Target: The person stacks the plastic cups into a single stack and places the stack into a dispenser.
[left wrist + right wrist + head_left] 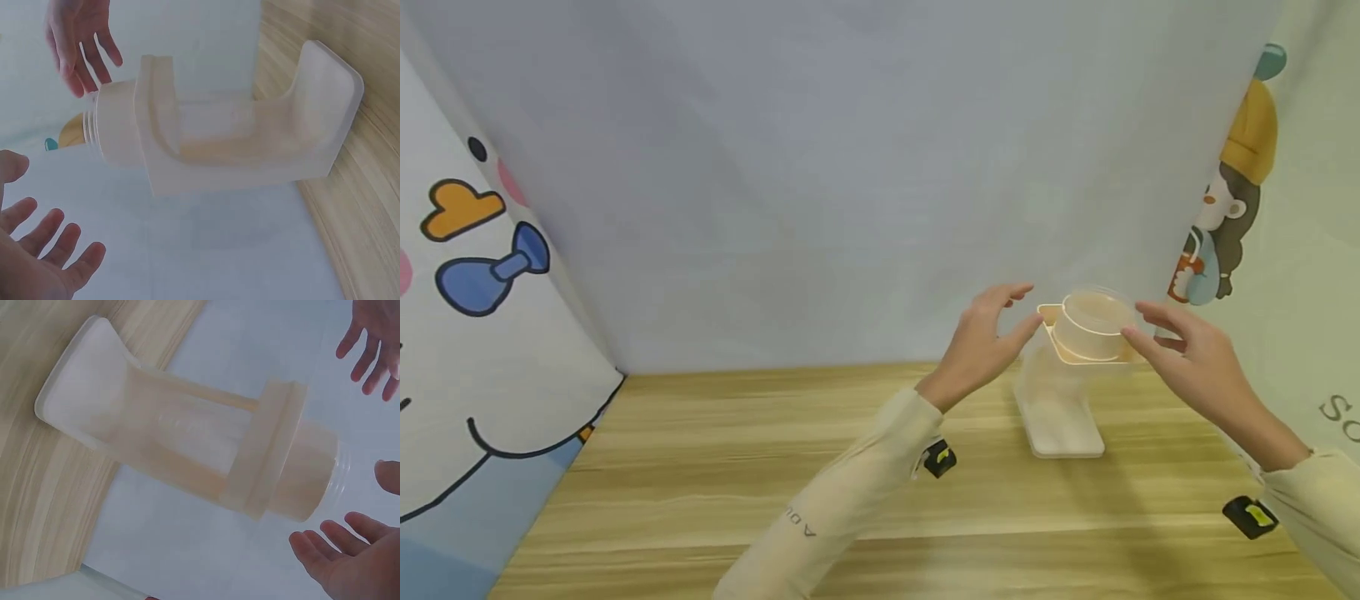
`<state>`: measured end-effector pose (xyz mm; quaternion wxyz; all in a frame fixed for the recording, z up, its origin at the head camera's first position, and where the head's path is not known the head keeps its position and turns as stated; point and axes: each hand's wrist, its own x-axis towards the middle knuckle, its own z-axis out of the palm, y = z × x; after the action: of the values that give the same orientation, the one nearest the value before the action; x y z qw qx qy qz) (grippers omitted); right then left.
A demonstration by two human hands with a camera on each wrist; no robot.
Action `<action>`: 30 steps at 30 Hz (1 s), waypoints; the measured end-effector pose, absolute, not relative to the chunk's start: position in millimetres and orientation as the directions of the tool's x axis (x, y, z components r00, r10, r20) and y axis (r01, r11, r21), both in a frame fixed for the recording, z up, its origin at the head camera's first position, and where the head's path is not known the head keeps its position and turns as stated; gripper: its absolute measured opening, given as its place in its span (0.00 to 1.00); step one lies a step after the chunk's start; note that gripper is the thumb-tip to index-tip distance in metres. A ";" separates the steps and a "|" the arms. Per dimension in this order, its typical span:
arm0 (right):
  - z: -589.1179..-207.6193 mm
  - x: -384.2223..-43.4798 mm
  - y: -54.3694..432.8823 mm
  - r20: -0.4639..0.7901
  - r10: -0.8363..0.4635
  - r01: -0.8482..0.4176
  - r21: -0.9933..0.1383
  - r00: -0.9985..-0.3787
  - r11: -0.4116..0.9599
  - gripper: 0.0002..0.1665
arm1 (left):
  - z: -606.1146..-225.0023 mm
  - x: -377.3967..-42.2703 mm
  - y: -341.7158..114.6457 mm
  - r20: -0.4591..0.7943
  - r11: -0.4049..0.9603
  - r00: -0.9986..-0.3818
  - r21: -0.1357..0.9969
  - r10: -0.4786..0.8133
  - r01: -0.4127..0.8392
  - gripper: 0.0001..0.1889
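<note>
A cream stand [1063, 421] with a flat foot and a square top stands upright on the table. In its top sits a round, cream-coloured container [306, 472] with a clear ridged rim [91, 122]; a see-through section [200, 434] shows below the top. My left hand [981, 346] is raised on the left side of the stand, apart from the container, thumb and fingers spread. On the other side, my right hand [1195, 358] has its fingertips close beside the clear rim; whether they touch it I cannot tell. Neither hand grips anything.
The wood-grain table [737, 467] runs up to a pale cloth backdrop [820, 208] just behind the stand. Printed cloths with cartoon figures hang at the left [490, 267] and right [1292, 317]. A black wrist device [1250, 517] is on the right sleeve.
</note>
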<state>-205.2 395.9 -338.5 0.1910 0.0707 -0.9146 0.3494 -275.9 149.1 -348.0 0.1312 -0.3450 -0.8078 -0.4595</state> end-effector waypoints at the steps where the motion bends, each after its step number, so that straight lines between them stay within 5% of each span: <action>1: -339.4 -203.1 396.2 0.403 -0.002 -0.274 -0.619 -0.915 0.736 0.30 | -349.0 -274.4 144.1 0.534 0.343 -0.726 0.648 0.433 0.680 0.22; 12: -350.3 -187.6 380.5 0.538 -0.050 -0.421 -0.596 -0.841 0.684 0.27 | -367.8 -253.3 80.3 0.553 0.396 -0.758 0.646 0.346 0.653 0.22; 20: -361.5 -184.1 356.4 0.675 -0.189 -0.573 -0.406 -0.713 0.713 0.38 | -386.7 -232.5 33.9 0.532 0.585 -0.782 0.537 0.325 0.608 0.25; 30: -394.2 -189.4 332.1 0.486 -0.293 -0.519 -0.435 -0.823 0.736 0.48 | -413.8 -217.6 -11.9 0.486 0.749 -0.827 0.427 0.282 0.506 0.36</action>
<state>-189.4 332.1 -394.2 0.1966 0.2230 -0.9107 0.2869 -217.6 -11.9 -413.8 0.1995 -0.2158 -0.9137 -0.2807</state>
